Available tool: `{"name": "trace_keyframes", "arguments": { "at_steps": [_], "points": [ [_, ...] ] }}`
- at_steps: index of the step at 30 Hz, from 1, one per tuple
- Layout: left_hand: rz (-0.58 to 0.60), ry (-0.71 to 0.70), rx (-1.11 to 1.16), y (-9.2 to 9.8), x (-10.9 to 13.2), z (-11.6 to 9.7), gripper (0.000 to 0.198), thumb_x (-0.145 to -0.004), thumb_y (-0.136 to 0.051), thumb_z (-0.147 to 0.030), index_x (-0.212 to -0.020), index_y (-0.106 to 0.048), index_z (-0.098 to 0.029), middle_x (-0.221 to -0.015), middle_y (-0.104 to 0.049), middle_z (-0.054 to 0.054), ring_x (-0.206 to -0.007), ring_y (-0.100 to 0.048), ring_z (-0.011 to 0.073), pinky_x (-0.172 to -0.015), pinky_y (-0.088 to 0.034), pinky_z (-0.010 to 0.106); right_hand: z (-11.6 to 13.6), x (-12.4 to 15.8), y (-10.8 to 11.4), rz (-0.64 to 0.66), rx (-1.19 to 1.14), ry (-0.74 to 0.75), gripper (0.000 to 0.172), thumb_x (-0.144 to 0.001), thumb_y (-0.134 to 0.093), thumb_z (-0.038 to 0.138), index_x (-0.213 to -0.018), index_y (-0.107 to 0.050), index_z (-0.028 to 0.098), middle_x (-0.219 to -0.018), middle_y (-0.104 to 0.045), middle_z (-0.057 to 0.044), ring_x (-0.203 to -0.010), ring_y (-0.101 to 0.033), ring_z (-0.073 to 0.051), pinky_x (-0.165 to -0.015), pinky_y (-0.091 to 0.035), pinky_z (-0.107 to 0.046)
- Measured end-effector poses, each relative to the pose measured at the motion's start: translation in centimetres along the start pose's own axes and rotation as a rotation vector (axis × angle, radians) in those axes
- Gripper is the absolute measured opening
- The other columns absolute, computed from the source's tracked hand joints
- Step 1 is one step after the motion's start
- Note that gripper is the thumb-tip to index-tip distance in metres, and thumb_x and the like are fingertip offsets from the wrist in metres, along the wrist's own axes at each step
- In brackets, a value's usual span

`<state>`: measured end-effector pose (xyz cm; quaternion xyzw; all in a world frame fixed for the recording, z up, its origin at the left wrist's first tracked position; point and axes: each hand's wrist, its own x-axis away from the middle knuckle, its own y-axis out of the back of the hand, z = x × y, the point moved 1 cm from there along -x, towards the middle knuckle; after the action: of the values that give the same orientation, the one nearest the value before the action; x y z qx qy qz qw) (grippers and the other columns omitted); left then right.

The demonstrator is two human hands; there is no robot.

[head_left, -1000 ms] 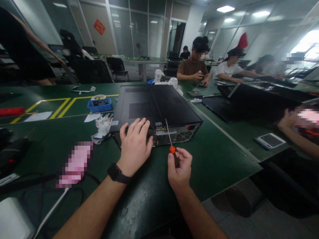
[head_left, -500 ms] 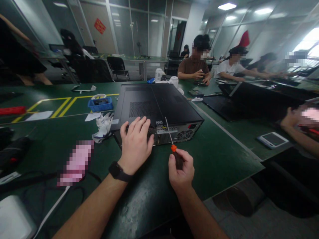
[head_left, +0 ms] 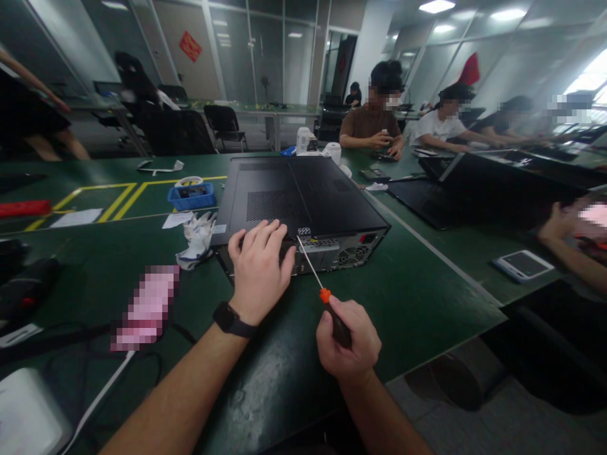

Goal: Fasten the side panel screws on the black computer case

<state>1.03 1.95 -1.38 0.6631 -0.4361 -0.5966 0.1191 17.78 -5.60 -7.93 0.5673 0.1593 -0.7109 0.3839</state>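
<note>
A black desktop computer case (head_left: 275, 177) lies flat on the green table, its rear panel with a fan grille (head_left: 351, 255) turned toward me. My left hand (head_left: 260, 265) rests on the near top edge of the case at the left, fingers stretched over the lid and thumb apart. What lies under the palm is hidden. Wrapped around the dark handle of a screwdriver (head_left: 339, 325) with an orange collar is my right hand (head_left: 353, 341). The screwdriver's thin shaft slants up to the left. Its tip is by the case's rear top edge, right of my left thumb; whether it touches is unclear.
Left of the case are white gloves (head_left: 196, 240), a blue bin (head_left: 191, 197) of small parts and a blurred-out pink item (head_left: 147, 309) with a white cable. A digital scale (head_left: 523, 265) sits at right, near a person's hand (head_left: 552, 227). Several people sit beyond.
The screwdriver tip has moved left and slightly down to the case's rear edge. My right hand has shifted a little nearer to me. My left hand has stayed on the case.
</note>
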Motion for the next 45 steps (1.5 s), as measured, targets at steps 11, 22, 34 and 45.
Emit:
{"name": "trace_keyframes", "arguments": {
  "at_steps": [11,22,34,45],
  "points": [
    [-0.013,0.012,-0.008,-0.1,-0.1,-0.1,0.031,-0.101,-0.055,-0.032,-0.130,-0.065,-0.024,-0.140,-0.069,0.010,-0.136,-0.058,0.0310,-0.116,-0.029,0.056,0.1,-0.2,0.0,0.025,-0.050,-0.028,0.045,-0.081,-0.064,0.007,-0.123,-0.066,0.024,-0.084,-0.075,-0.005,-0.063,-0.066,-0.017,-0.058,-0.057,-0.032],
    [0.002,0.022,0.006,0.0,-0.1,-0.1,0.033,-0.099,-0.056,-0.031,-0.130,-0.065,-0.024,-0.142,-0.068,0.010,-0.137,-0.057,0.0307,-0.117,-0.029,0.056,0.2,-0.4,0.1,0.029,-0.055,-0.033,0.044,-0.081,-0.064,0.005,-0.122,-0.065,0.022,-0.082,-0.073,-0.005,-0.062,-0.065,-0.016,-0.055,-0.056,-0.031],
    [0.001,0.020,-0.010,-0.1,0.0,-0.1,0.032,-0.100,-0.056,-0.031,-0.130,-0.064,-0.025,-0.142,-0.068,0.010,-0.137,-0.057,0.0305,-0.116,-0.028,0.056,0.4,-0.3,-0.1,0.024,0.009,-0.018,0.045,-0.081,-0.066,0.006,-0.123,-0.064,0.021,-0.085,-0.074,-0.006,-0.068,-0.069,-0.018,-0.062,-0.061,-0.033],
    [-0.019,0.016,0.010,-0.3,0.0,-0.1,0.033,-0.099,-0.059,-0.031,-0.131,-0.064,-0.024,-0.141,-0.069,0.010,-0.137,-0.058,0.0309,-0.116,-0.028,0.056,2.4,-1.4,1.0,0.180,0.018,-0.070,0.044,-0.083,-0.065,-0.001,-0.123,-0.065,0.016,-0.085,-0.069,-0.008,-0.073,-0.064,-0.016,-0.063,-0.057,-0.029]
  ]
}}
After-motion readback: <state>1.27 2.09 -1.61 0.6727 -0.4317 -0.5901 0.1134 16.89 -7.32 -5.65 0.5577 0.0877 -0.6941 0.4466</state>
